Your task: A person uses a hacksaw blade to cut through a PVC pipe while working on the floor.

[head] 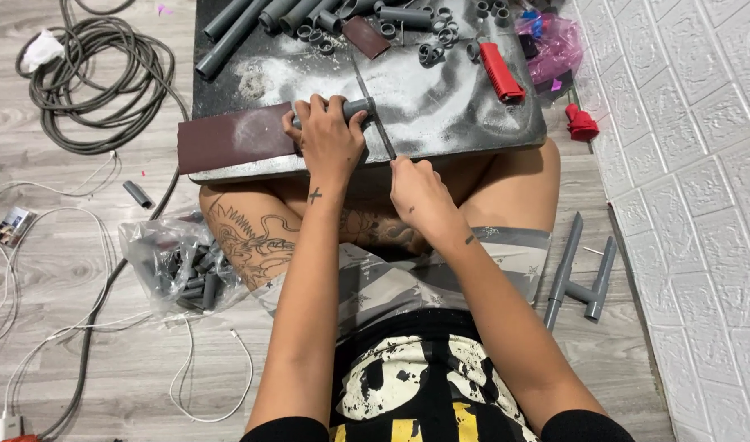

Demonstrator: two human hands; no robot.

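Grey rigid plastic pipe piece [352,107], light and dust-slick, sits clamped in left hand [330,139] near the cut while right hand [420,192] fists the thin saw blade [373,110].

Makeshift home floor workshop: cut grey pipes [236,24], dusty board [440,106], coiled cable [96,82].

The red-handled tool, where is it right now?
In the head view the red-handled tool lies on the dusty dark board, upper right, beside the cut grey pipe rings and the pink plastic bag, away from both hands.
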